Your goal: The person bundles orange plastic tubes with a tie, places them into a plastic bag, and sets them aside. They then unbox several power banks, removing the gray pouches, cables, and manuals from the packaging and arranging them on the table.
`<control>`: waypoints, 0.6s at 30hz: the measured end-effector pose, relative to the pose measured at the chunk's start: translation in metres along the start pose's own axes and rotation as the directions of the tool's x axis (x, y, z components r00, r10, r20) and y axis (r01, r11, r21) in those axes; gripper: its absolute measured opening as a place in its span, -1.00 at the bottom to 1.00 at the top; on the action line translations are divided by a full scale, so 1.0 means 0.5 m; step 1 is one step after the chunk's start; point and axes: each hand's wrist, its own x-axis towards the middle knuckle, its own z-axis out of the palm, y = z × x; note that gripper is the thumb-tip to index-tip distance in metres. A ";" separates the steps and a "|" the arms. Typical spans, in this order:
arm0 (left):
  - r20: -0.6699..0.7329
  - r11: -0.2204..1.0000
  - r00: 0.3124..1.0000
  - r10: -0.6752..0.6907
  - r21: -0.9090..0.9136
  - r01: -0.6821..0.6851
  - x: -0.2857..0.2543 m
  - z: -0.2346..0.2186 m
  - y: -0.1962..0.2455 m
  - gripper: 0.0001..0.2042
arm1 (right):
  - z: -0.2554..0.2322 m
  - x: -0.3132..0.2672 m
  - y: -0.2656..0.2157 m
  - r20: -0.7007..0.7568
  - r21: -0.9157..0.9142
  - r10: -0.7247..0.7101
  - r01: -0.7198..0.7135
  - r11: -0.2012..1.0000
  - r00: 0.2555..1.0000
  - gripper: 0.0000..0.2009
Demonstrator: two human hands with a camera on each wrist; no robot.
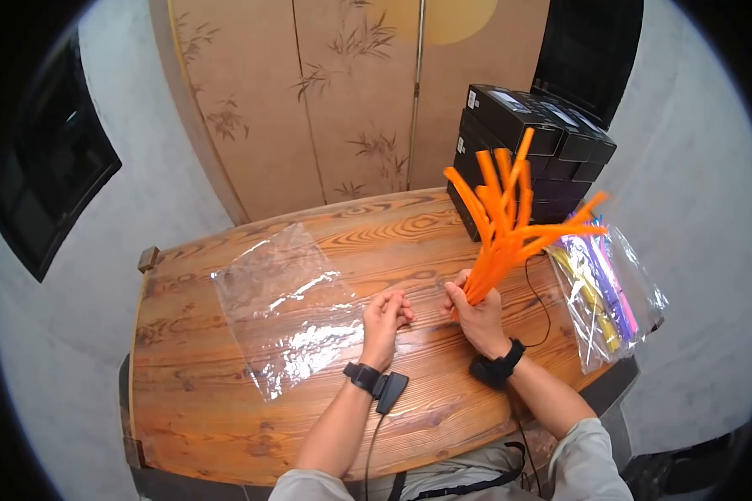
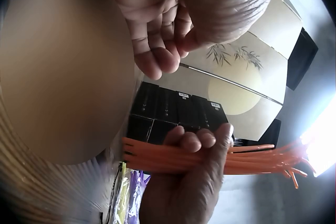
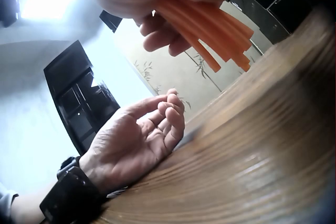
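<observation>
A bunch of long, thin orange strips [image 1: 495,250] rises from my right hand [image 1: 480,321], which grips it near its lower end. Above the fist the strips fan out, several bending to the right. In the right wrist view the lower ends of the orange strips [image 3: 226,40] stick out below the hand, over the wooden table. My left hand [image 1: 384,321] is beside it, palm turned inward and fingers loosely curled, holding nothing. Left of that hand a clear plastic bag [image 1: 284,309] lies flat on the table.
At the right table edge lies another clear bag [image 1: 643,288] with yellow, purple and pink strips [image 1: 602,284]. Stacked black boxes [image 1: 535,159] stand at the back right. A folding screen [image 1: 351,100] is behind the table [image 1: 217,434]. A thin black cable [image 1: 546,305] runs by the right wrist.
</observation>
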 end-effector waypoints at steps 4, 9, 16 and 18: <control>0.000 1.000 1.000 0.000 0.004 0.000 0.000 0.001 0.001 -0.80 | -0.002 -0.009 0.027 0.015 -0.067 0.132 -0.130 0.989 0.991 -0.89; 0.026 0.999 1.000 -0.011 0.046 0.010 0.001 0.002 0.002 -0.79 | -0.013 -0.011 0.051 0.087 -0.039 0.263 -0.261 0.965 0.961 -0.83; 0.422 0.977 0.890 -0.175 -0.036 0.209 -0.018 0.016 0.020 -0.47 | 0.021 -0.031 -0.044 0.299 -0.091 0.713 -0.725 0.683 0.634 -0.76; 0.495 0.983 0.857 -0.145 -0.026 0.181 -0.021 0.016 0.019 -0.42 | 0.039 -0.046 -0.056 0.371 -0.133 0.755 -0.774 0.619 0.541 -0.79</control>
